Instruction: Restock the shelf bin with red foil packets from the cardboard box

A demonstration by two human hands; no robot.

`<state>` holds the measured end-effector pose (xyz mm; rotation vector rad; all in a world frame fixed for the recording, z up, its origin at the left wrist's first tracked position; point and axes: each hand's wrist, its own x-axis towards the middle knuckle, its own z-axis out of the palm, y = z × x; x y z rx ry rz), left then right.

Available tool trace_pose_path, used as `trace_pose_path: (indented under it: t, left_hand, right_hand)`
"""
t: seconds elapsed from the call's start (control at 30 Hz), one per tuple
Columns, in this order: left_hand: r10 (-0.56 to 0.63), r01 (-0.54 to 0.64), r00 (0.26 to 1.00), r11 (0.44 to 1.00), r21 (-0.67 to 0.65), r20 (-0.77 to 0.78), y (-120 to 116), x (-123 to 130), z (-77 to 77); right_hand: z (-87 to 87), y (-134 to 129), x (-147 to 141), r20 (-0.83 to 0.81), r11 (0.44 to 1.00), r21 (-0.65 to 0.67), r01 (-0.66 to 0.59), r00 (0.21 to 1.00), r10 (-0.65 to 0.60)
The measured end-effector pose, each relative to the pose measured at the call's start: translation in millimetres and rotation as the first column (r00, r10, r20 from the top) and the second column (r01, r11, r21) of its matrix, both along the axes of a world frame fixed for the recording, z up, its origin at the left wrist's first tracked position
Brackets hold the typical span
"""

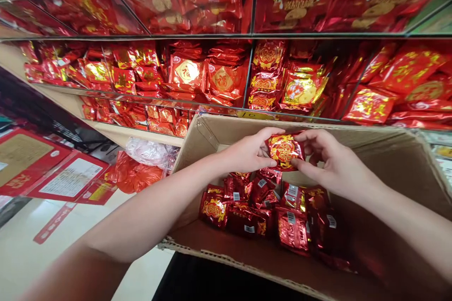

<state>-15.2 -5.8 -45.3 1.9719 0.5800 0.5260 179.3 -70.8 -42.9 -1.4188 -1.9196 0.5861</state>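
Observation:
Between both hands is a small red snack packet [285, 151] with a gold design facing up. My left hand [252, 150] grips its left side, fingers partly hidden behind it. On the packet's right edge, the thumb and fingers of my right hand [326, 160] are closed. Both hands are above an open cardboard box [197, 150]. Several similar red packets [247, 218] lie loose on the box floor, some gold face up, others showing barcodes.
Behind the box, a shelf divided by clear panels [251, 70] holds rows of red packets [187, 71]. Larger red bags [296, 0] fill the tier above. At left, a red plastic bag [136, 171] and red cartons [67, 174] sit on the pale floor [84, 240].

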Motion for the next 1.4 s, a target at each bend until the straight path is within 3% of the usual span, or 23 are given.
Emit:
trace_pose_path:
  t: [0.43,0.57,0.63,0.7,0.8,0.87,0.97,1.07,1.17,1.23,1.3,1.33,1.4]
  left_hand:
    - [0.012,-0.009,0.999,0.998,0.055,-0.051,5,2,-2.0]
    - [0.088,-0.058,0.976,0.986,0.154,-0.197,6,-3,-1.3]
    - [0.143,-0.073,0.93,0.975,0.211,-0.339,7,-8,-2.8]
    - [0.182,-0.057,0.851,0.965,0.256,-0.493,9,-13,-6.0]
    - [0.168,0.003,0.755,0.966,0.259,-0.634,12,-19,-10.2]
    - [0.116,0.053,0.733,0.973,0.226,-0.67,11,-21,-11.1]
    - [0.044,0.121,0.681,0.978,0.171,-0.731,7,-22,-12.1]
    - [0.025,0.146,0.61,0.979,0.144,-0.792,2,-20,-16.2]
    - [0.015,0.157,0.574,0.979,0.128,-0.819,0,-17,-21.0]
    - [0.025,0.142,0.611,0.98,0.141,-0.791,2,-15,-20.4]
    - [0.082,0.025,0.709,0.99,0.141,-0.701,4,-12,-14.6]
    - [0.113,-0.077,0.764,0.994,0.083,-0.636,5,-11,-10.1]
    - [0.1,-0.234,0.867,0.947,-0.222,-0.488,6,-9,0.4]
  right_hand:
    - [4.5,-1,-4,0.095,0.999,-0.02,-0.041,0.995,0.043]
    - [-1.8,1,-7,0.1,0.994,-0.1,-0.044,0.994,0.054]
    - [-8.3,4,-10,0.157,0.986,-0.166,-0.008,0.987,0.034]
    - [-18.4,6,-14,0.34,0.959,-0.278,0.048,0.939,0.052]
    - [-39.1,5,-18,0.615,0.863,-0.485,0.139,0.756,0.223]
    - [-53.4,0,-20,0.659,0.814,-0.555,0.174,0.688,0.303]
    - [-67.3,-4,-20,0.682,0.805,-0.557,0.204,0.666,0.303]
    - [-65.0,1,-17,0.69,0.794,-0.57,0.214,0.649,0.32]
    - [-46.2,10,-12,0.664,0.805,-0.573,0.152,0.662,0.348]
    - [-28.6,13,-9,0.613,0.866,-0.495,0.064,0.732,0.297]
    - [-11.5,11,-7,0.506,0.945,-0.327,-0.031,0.838,0.203]
    - [-4.3,9,-7,0.436,0.971,-0.227,-0.07,0.884,0.166]
    - [6.1,3,-8,0.314,0.99,-0.053,-0.132,0.939,0.142]
